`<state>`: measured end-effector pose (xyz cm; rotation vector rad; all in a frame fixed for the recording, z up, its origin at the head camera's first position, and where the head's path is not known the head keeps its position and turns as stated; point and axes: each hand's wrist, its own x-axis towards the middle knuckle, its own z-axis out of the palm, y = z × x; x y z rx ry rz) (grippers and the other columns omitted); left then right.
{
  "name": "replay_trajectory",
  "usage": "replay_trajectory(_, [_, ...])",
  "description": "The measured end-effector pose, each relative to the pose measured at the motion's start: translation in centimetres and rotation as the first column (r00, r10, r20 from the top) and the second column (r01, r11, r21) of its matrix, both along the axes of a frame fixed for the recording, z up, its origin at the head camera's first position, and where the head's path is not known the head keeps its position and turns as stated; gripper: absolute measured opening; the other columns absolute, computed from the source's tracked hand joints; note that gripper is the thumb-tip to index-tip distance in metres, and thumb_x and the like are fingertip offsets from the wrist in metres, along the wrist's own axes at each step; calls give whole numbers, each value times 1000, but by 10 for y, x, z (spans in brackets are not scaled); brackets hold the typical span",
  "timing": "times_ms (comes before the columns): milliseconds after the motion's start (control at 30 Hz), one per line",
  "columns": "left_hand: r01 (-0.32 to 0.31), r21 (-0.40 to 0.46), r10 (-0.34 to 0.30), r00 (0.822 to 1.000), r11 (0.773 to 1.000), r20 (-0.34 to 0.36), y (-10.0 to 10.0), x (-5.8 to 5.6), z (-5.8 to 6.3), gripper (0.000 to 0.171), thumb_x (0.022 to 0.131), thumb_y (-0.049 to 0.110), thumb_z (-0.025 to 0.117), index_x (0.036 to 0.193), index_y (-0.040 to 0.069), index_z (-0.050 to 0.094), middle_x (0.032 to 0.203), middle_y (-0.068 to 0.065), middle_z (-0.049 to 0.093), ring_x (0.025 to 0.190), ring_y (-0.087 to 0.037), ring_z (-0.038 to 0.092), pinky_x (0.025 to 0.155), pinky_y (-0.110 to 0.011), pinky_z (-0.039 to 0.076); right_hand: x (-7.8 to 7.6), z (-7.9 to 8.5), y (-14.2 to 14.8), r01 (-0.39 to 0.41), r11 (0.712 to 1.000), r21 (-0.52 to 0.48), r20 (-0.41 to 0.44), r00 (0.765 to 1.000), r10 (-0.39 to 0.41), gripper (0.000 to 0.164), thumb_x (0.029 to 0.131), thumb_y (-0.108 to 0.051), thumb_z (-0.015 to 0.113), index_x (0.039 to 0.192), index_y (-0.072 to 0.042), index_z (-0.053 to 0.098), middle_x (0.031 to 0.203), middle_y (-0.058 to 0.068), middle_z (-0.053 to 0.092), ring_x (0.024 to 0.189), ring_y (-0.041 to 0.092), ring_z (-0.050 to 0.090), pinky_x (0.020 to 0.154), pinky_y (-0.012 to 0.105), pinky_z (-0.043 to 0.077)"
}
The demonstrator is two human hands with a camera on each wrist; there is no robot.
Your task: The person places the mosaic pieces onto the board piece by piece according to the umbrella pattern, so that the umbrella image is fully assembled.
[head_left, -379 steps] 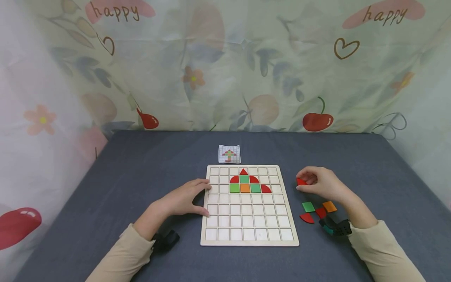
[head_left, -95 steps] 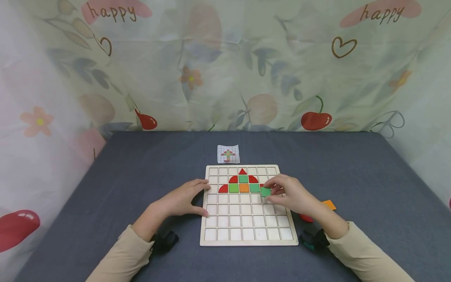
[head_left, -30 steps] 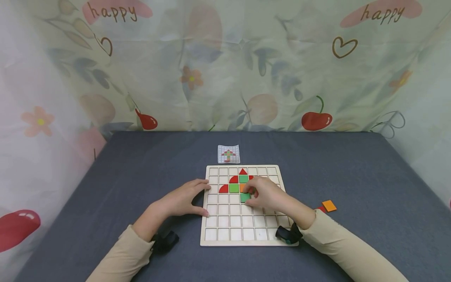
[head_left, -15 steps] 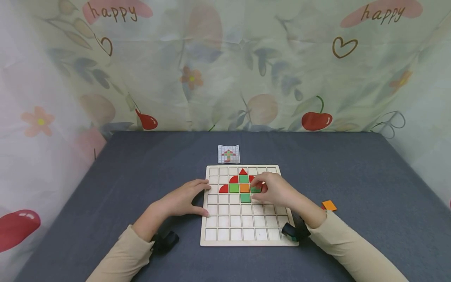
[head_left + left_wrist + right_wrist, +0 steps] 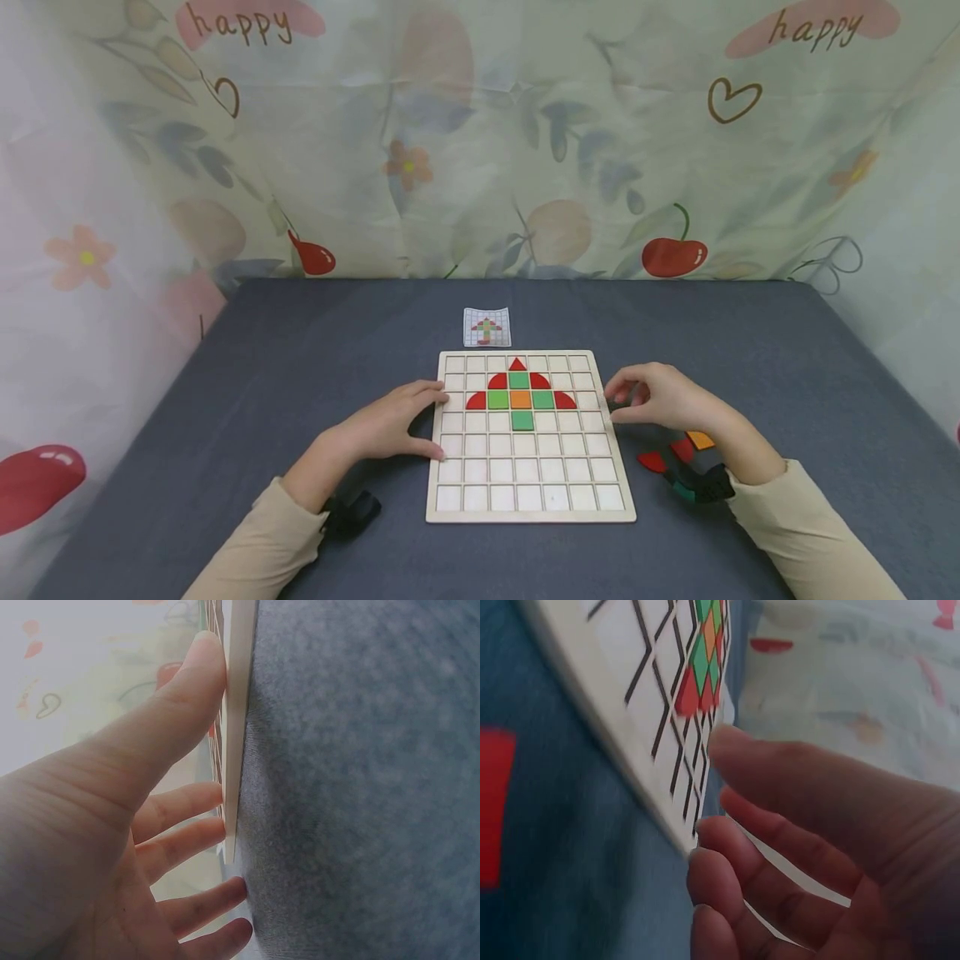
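A pale gridded board (image 5: 491,471) lies on the table with flat coloured tiles in its upper cells. A red triangle (image 5: 517,365) tops the pattern, with green squares, an orange square (image 5: 520,400) and red quarter-rounds under it. The lowest tile is a green square (image 5: 522,421). My left hand (image 5: 390,423) rests against the board's left edge, fingers spread; in the left wrist view the thumb (image 5: 196,675) touches the rim. Beside the board's right edge is my right hand (image 5: 663,396), its fingers loosely bent around nothing.
Right of the board lie red tiles (image 5: 652,462) and an orange square tile (image 5: 701,439), partly hidden by the right forearm and wrist camera. A small printed card (image 5: 487,327) with a coloured grid picture sits behind the board. A patterned cloth (image 5: 480,150) hangs behind the table.
The right hand placed a green square below the orange one, let go and moved right, off the board. Earlier it added a red quarter-round at the row's left end. The left hand stayed put.
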<state>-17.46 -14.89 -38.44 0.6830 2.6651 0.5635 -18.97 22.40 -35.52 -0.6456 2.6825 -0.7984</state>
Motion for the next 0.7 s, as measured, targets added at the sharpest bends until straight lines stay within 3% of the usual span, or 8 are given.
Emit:
replay_trajectory(200, [-6,-1,6,1000,1000,4,0,0,0,79,73,47,75,137,10,46,149,-9,35,138,-28,33,111,-46,32,-1,0,39,5,1000,-15,93,996,-3,32,77,-23,75,101,-4,66,88,6,61,68,6,53,61,21,47])
replay_trajectory(367, [-6,5,6,1000,1000,3,0,-1,-1,79,73,47,75,136,10,46,149,-9,35,137,-28,34,110,-46,33,-1,-1,69,-20,999,-37,204,979,27,38,76,-22,76,105,-1,63,90,8,58,71,3,52,63,21,47])
replay_trajectory(700, [9,11,-8,1000,1000,-6,-1,-1,-1,78,74,47,74,136,9,45,149,-10,36,137,-29,34,110,-46,32,2,-14,103,-79,997,-12,226,971,80,37,72,-23,79,99,-5,61,87,0,55,74,4,46,64,18,43])
